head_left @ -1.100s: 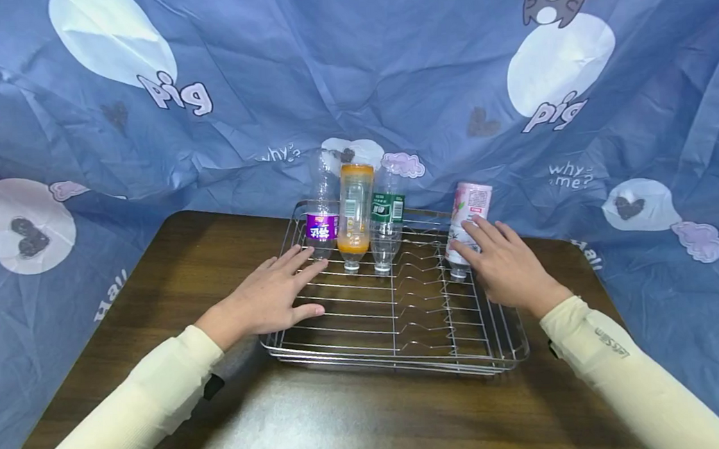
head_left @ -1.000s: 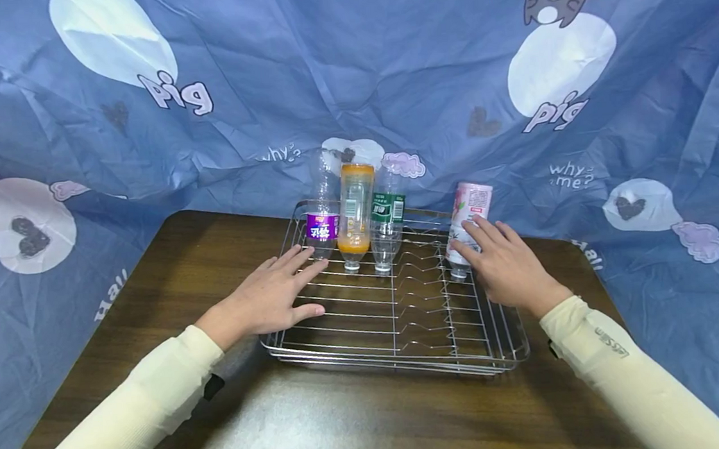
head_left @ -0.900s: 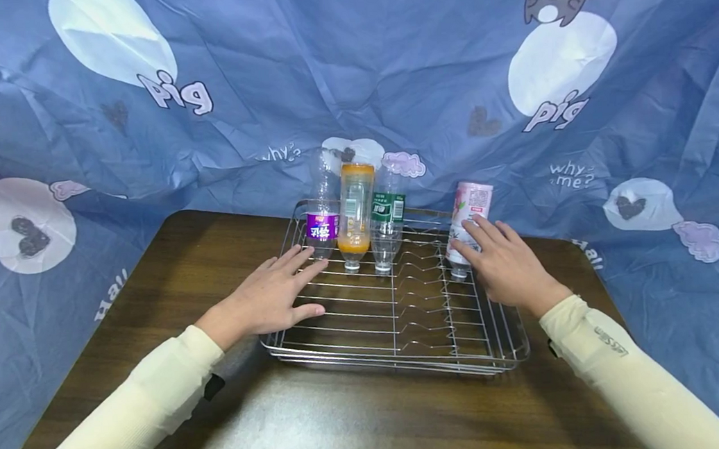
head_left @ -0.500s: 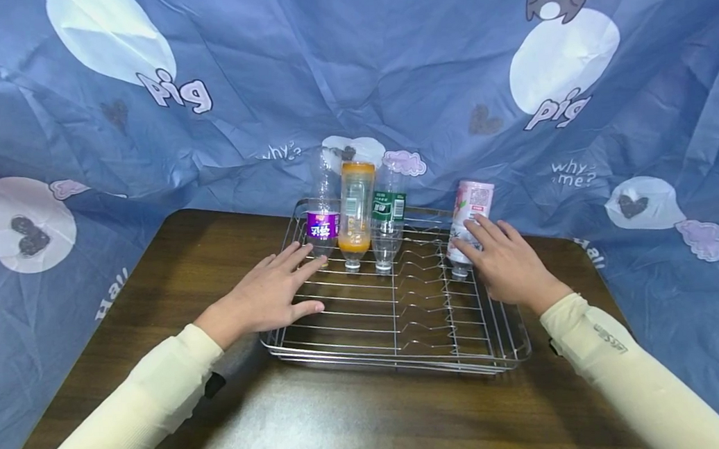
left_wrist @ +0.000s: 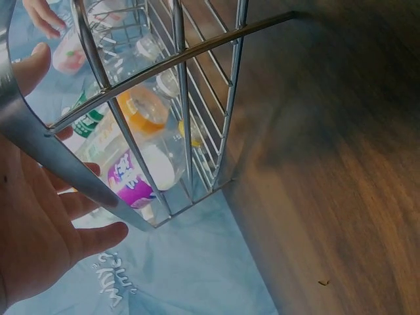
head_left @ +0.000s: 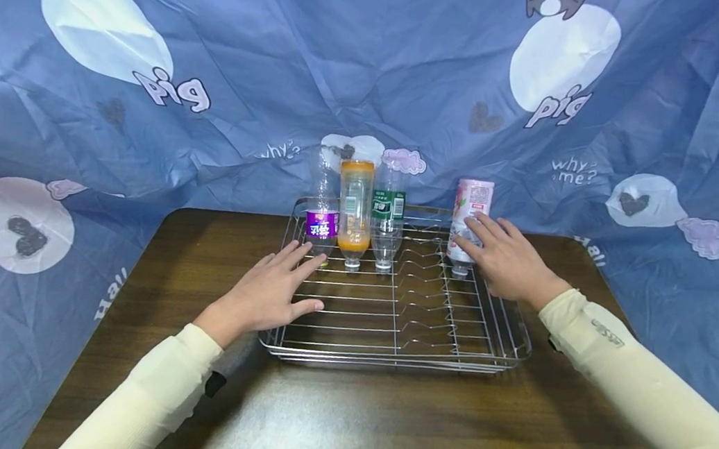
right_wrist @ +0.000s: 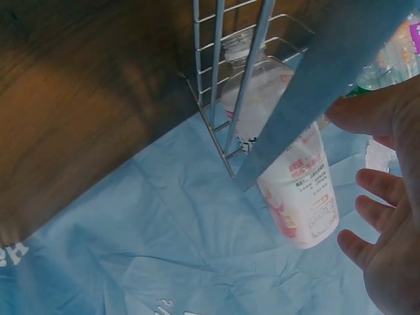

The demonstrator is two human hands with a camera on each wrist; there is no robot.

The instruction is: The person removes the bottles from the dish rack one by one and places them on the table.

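My left hand (head_left: 262, 290) lies over the left side of a metal wire dish rack (head_left: 400, 358), its fingers spread and holding nothing. Just past its fingertips, an upside-down clear bottle with a purple label (head_left: 322, 226) leans in the rack. Beside that lean a bottle with orange ends (head_left: 356, 214) and a clear bottle with a green label (head_left: 387, 212), both necks down. My right hand (head_left: 507, 261) hovers at the right side, fingers loosely extended by a pink and white bottle (right_wrist: 308, 190). That bottle also stands neck down, and a gap shows between it and the fingers in the right wrist view.
The rack rests on a dark brown wooden table (head_left: 324, 429). A blue printed cloth (head_left: 348, 58) hangs behind and on both sides, close behind the bottles. Ridged wire dividers (head_left: 425, 310) run along the rack's middle and right.
The head view has shifted very slightly. Both hands, the bottles and the rack stay where they were.
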